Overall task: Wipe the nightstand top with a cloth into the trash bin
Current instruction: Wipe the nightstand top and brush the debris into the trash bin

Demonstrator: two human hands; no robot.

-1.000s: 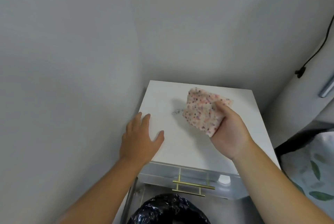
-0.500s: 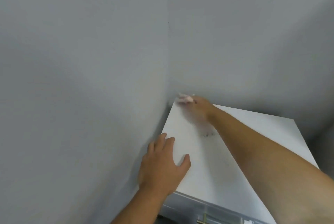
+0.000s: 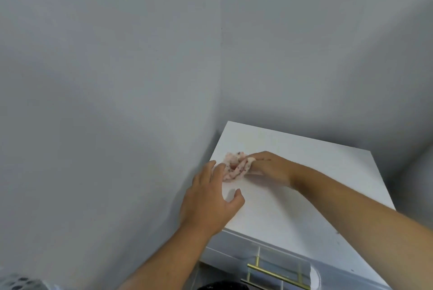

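The white nightstand top [image 3: 316,172] fills the lower right, set into a wall corner. My right hand [image 3: 269,166] presses a bunched pink speckled cloth [image 3: 234,168] flat on the top near its left edge. My left hand [image 3: 210,200] rests on the left front part of the top, fingers spread, fingertips touching the cloth. A sliver of the black-lined trash bin [image 3: 220,286] shows at the bottom edge, below the nightstand front.
Grey walls [image 3: 117,79] meet in a corner right behind and left of the nightstand. A clear drawer front with a brass handle [image 3: 278,273] sits under the top. A perforated white object [image 3: 16,284] shows at the bottom left corner.
My right hand has pulled the cloth back from the far left corner toward my left hand. The dark smudge in the middle of the top no longer shows. The camera tilted slightly down.
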